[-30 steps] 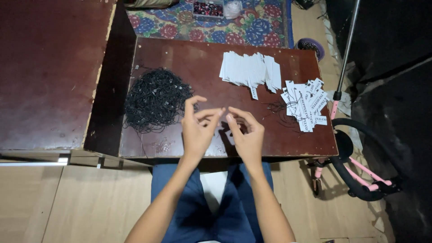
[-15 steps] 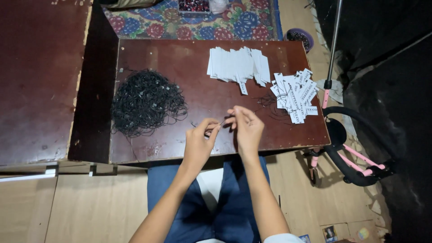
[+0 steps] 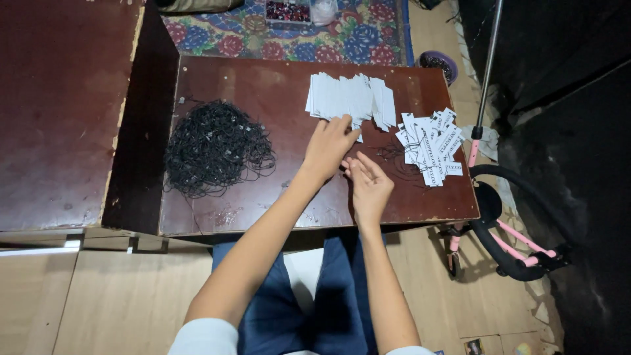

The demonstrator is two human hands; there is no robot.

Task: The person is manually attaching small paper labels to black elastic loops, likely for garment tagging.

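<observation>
- My left hand (image 3: 330,143) reaches toward twelve o'clock, fingertips touching the near edge of the row of plain white tags (image 3: 351,97). The fingers are bent and close together; I cannot tell whether they are pinching a tag.
- My right hand (image 3: 368,185) lies at about five o'clock of the left one, just beside it. Its fingers are stretched out, close together, pointing toward eleven o'clock, and rest on the brown tabletop (image 3: 289,197) with nothing visibly held.
- The white tags sit in an overlapping row at twelve o'clock of my hands, on the far half of the table.
- At two o'clock of my right hand lies a loose heap of printed tags (image 3: 430,146) with thin black strings on them.
- At nine o'clock, well apart from both hands, rests a tangled pile of black string loops (image 3: 213,148).
- Beyond the table's far edge lies a flowered rug (image 3: 368,33).
</observation>
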